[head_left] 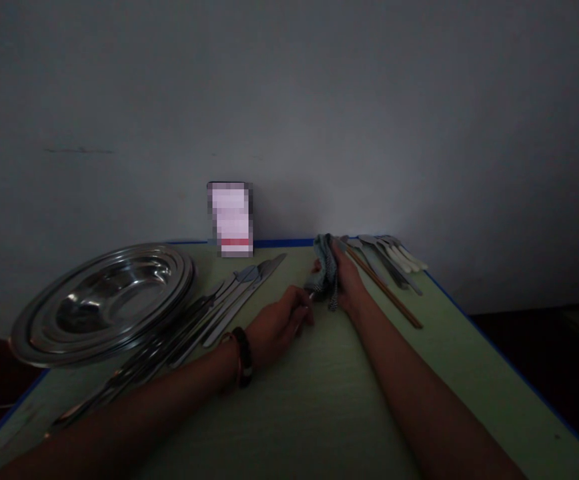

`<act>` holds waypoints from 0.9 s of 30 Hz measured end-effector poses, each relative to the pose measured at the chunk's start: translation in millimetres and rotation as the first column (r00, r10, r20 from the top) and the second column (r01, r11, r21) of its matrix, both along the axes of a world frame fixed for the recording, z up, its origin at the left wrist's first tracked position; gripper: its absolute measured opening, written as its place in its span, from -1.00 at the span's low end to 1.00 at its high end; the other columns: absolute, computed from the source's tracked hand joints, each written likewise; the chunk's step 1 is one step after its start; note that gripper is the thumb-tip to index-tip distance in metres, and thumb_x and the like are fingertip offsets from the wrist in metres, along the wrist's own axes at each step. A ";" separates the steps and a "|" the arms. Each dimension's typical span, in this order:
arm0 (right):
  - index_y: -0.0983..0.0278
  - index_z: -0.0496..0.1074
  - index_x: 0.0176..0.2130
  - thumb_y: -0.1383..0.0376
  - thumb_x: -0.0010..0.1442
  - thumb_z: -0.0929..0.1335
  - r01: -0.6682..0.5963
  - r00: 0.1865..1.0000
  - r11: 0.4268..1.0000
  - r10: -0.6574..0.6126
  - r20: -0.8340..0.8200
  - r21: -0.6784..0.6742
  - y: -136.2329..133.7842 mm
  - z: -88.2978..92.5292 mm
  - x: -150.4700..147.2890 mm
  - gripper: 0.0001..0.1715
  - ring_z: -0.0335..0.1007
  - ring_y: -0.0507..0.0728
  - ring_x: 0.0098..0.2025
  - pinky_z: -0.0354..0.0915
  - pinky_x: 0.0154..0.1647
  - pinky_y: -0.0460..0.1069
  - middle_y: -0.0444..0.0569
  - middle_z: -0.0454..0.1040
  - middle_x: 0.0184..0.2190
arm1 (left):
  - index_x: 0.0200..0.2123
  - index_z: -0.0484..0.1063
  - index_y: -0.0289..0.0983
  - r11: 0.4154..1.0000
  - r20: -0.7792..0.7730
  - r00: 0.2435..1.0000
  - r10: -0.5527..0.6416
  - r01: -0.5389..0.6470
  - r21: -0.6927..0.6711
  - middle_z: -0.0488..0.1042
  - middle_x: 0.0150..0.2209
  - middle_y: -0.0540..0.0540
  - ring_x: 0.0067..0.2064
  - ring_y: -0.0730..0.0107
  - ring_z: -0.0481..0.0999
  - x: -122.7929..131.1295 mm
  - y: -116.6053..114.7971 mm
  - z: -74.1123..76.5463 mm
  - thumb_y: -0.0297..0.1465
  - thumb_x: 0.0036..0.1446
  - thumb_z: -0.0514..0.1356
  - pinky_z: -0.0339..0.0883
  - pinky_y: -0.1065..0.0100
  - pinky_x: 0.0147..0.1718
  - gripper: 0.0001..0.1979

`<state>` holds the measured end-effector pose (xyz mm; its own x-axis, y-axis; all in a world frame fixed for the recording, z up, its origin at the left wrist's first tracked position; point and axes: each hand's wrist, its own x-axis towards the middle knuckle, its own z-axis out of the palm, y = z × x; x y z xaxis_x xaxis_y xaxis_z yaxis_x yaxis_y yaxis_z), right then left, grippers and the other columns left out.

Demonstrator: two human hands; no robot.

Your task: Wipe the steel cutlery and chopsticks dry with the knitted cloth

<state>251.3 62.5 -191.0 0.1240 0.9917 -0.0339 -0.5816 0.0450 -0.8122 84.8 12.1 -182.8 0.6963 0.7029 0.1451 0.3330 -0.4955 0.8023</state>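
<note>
My left hand (287, 317) is closed on the thin handle of a metal utensil (311, 296). The cloth covers the utensil's other end, so its kind cannot be made out. With my right hand (347, 277) I grip a grey-green checked cloth (324, 263) wrapped around that end, and a corner of the cloth hangs down. Just right of this hand lies a pair of brown wooden chopsticks (387, 290). Beside my left wrist, a row of metal cutlery (239, 293), with spoons and a knife among it, lies slanting across the table.
A stack of wide steel dishes (114, 300) stands at the left of the pale green table (289, 413). Several spoons with white handles (402, 257) and other cutlery lie at the back right. A phone (232, 217) with a lit, blurred screen leans against the grey wall.
</note>
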 end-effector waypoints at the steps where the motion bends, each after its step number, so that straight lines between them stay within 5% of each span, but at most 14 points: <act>1: 0.24 0.35 -0.44 0.05 0.01 0.36 -0.048 0.999 0.999 0.047 -0.023 -0.022 -1.6 1.4 -1.4 -0.69 0.44 0.09 -0.49 0.38 -0.44 -0.03 -0.16 0.42 -0.67 | -0.24 0.11 -0.23 1.000 0.020 1.000 0.003 -0.002 -0.019 0.37 -0.38 -0.01 -0.48 0.48 0.30 0.3 0.5 -0.8 -0.40 0.27 -0.15 0.21 0.39 -0.46 -0.91; 7: 0.30 0.43 -0.38 0.28 -0.12 0.43 -0.261 0.963 0.964 0.264 -0.058 0.053 -7.7 2.9 -8.8 -0.78 0.46 0.08 -0.40 0.39 -0.31 -0.04 -0.11 0.53 -0.49 | -0.26 0.09 -0.22 0.989 0.217 0.973 0.080 -0.050 -0.139 0.18 -0.52 0.10 -0.58 0.52 0.18 0.4 2.7 -3.2 -0.42 0.23 -0.10 0.14 0.45 -0.58 -0.96; 14: 0.28 0.41 -0.32 0.09 -0.04 0.41 -0.076 0.995 0.997 0.076 -0.057 -0.004 -2.9 1.3 -10.9 -0.66 0.45 0.14 -0.17 0.36 -0.12 0.05 -0.04 0.54 -0.39 | -0.20 0.13 -0.20 0.978 0.279 0.949 0.144 -0.093 -0.188 0.26 -0.46 0.06 -0.52 0.51 0.23 -0.6 3.7 -1.1 -0.36 0.24 -0.05 0.12 0.49 -0.58 -0.92; 18: 0.26 0.40 -0.27 0.02 -0.01 0.37 -0.047 0.999 0.999 0.047 0.010 -0.011 -4.6 2.1 -15.0 -0.59 0.44 0.14 -0.14 0.35 -0.10 0.05 -0.03 0.53 -0.36 | 0.08 0.13 -0.17 0.996 0.177 0.980 0.086 -0.089 0.006 0.29 -0.46 0.06 -0.48 0.48 0.28 -1.1 6.1 -0.7 -0.43 0.24 -0.08 0.19 0.43 -0.48 -0.67; 21: 0.27 0.41 -0.30 0.07 -0.02 0.39 -0.059 0.997 0.998 0.059 0.048 -0.007 -3.8 0.7 -16.4 -0.65 0.45 0.13 -0.17 0.35 -0.11 0.03 -0.05 0.53 -0.40 | 0.08 0.23 -0.15 0.990 0.048 0.998 0.027 -0.034 0.136 0.32 -0.47 0.05 -0.44 0.46 0.31 -0.8 6.7 -0.9 -0.51 0.21 -0.10 0.22 0.38 -0.37 -0.61; 27: 0.26 0.41 -0.36 0.24 0.07 0.27 -0.138 0.980 0.989 0.129 -0.154 -0.046 -1.3 2.5 -11.2 -0.83 0.47 0.13 -0.25 0.41 -0.23 0.03 -0.09 0.53 -0.46 | 0.00 0.27 -0.26 0.988 0.000 0.988 0.153 -0.153 0.033 0.32 -0.50 0.04 -0.48 0.46 0.31 0.0 3.9 2.4 -0.43 0.25 -0.09 0.22 0.40 -0.46 -0.70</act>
